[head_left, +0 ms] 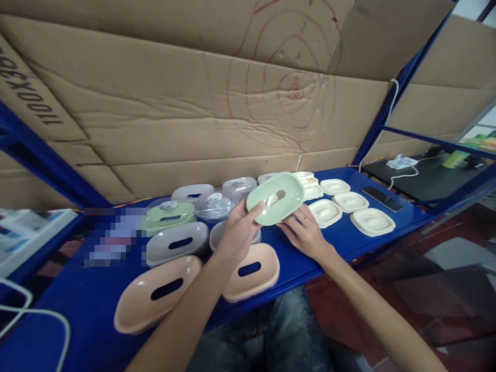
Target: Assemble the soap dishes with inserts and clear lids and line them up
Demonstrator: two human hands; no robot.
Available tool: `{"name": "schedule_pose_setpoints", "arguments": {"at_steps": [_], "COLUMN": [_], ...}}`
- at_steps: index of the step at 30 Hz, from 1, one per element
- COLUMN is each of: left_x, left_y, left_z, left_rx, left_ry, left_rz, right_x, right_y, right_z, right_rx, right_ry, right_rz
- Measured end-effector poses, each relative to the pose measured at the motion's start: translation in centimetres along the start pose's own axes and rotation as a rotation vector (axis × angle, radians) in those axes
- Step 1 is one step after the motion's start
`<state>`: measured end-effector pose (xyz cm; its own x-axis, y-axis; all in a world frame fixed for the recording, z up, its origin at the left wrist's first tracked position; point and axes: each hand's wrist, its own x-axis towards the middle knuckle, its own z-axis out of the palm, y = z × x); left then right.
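Note:
Both hands hold up a light green oval plastic dish with a long slot (284,209) over the middle of the table. My left hand (242,227) grips its left end, thumb on the upper face by the slot. My right hand (306,227) closes on the lower right edge, its fingertips partly behind the dish. Something pale shows through the slot. Below the hands lies a peach slotted dish (267,263), with a grey one (256,235) partly hidden behind my left hand. Several cream rounded plates (325,212) lie just right of my right hand.
On the left of the blue table (89,305) sit a peach dish (132,305), a grey dish (158,250) and a green dish (155,219). Clear domed covers (220,209) stand behind. A phone (382,199) lies at the right. Cardboard (174,113) walls the back.

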<state>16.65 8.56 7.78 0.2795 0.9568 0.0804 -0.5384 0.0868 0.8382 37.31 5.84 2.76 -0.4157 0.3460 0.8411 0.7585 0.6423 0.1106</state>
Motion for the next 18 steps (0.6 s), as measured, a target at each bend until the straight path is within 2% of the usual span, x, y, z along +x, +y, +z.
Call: {"name": "schedule_pose_setpoints", "arguments": {"at_steps": [8,11,14,18], "left_x": [0.0,0.2,0.4,0.4], "left_y": [0.0,0.4,0.6,0.6], "left_z": [0.2,-0.1,-0.6,-1.0], "left_rx": [-0.004,-0.019,0.010,0.093], "left_ry": [0.102,0.143,0.174,0.113], "left_rz": [0.000,0.052,0.082,0.036], "right_x": [-0.1,-0.2,-0.3,-0.6], "right_y": [0.0,0.1,0.5,1.4], "right_z": [0.1,-0.2,-0.2,0.4], "right_rx": [0.091,0.096,0.138,0.496], "right_ry": [0.034,0.170,0.324,0.274], "right_rz": [-0.024,0.037,0.304,0.764]}}
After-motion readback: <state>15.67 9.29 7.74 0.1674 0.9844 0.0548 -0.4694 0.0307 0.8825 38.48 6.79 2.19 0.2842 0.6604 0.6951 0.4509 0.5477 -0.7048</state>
